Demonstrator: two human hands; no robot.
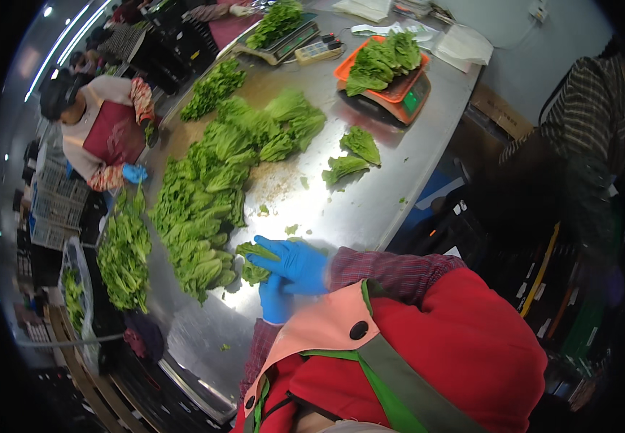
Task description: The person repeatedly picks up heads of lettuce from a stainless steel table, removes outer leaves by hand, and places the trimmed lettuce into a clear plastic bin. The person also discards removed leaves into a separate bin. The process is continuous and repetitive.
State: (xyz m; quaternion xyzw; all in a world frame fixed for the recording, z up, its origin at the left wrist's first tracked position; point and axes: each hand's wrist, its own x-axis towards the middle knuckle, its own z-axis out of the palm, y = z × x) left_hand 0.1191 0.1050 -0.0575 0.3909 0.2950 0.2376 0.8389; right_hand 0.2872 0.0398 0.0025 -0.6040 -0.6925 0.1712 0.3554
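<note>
Both my hands wear blue gloves and meet low over the steel table [193, 325]. My left hand [275, 299] is under my right hand [296, 265], around a small head of leafy lettuce [253, 262]; its base is hidden by the gloves. Just beyond, a long pile of lettuce heads [199, 195] curves across the table. Two loose lettuce pieces [358, 146] lie toward the right. Farther off, an orange scale [410, 100] carries an orange tray [345, 67] filled with lettuce.
Across the table a co-worker in blue gloves stands near another leafy heap [124, 249]. A second scale [291, 43] with greens and a power strip [318, 51] are at the far end. Another person is at the right, by stacked dark crates [540, 292].
</note>
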